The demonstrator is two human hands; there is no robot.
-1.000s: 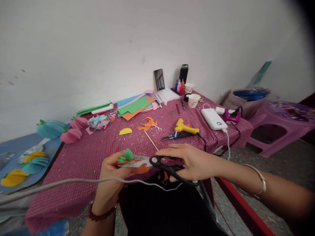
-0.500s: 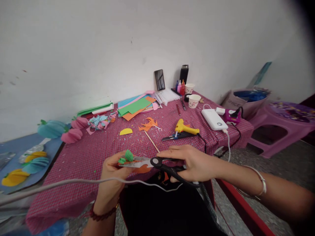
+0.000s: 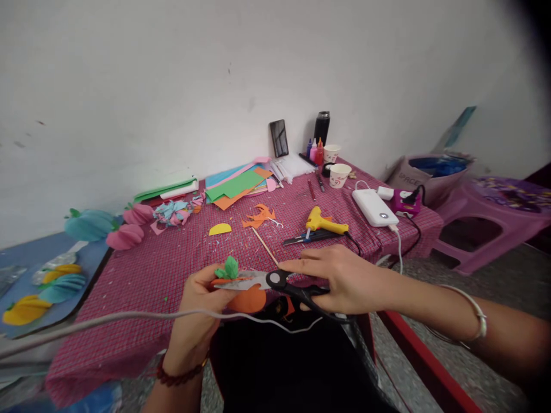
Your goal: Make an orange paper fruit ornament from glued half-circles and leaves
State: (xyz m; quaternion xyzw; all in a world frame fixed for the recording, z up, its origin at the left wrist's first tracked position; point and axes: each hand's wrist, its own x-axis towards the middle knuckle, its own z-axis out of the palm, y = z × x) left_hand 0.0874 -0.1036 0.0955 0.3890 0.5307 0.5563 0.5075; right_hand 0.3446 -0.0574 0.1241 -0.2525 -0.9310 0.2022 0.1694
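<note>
My left hand (image 3: 196, 312) pinches a small paper craft at the table's near edge: an orange paper piece (image 3: 249, 300) with a crumpled green paper tuft (image 3: 228, 268) on top. My right hand (image 3: 342, 281) grips black-handled scissors (image 3: 279, 285), fingers through the handles. The blades point left and lie across the craft, right at my left fingertips. A thin grey cable (image 3: 129, 318) sags across in front of both wrists.
The table with its red checked cloth (image 3: 172, 269) carries a yellow glue gun (image 3: 322, 222), a white power bank (image 3: 373, 207), paper cups (image 3: 339, 175), coloured paper sheets (image 3: 235, 186), orange scraps (image 3: 259, 218) and a wooden skewer (image 3: 264, 245). Paper fruits (image 3: 124, 229) lie left. A purple stool (image 3: 486, 221) stands right.
My left hand has turned the craft, so more of the orange piece shows below the blades. The scissors and my right hand shifted slightly right and up.
</note>
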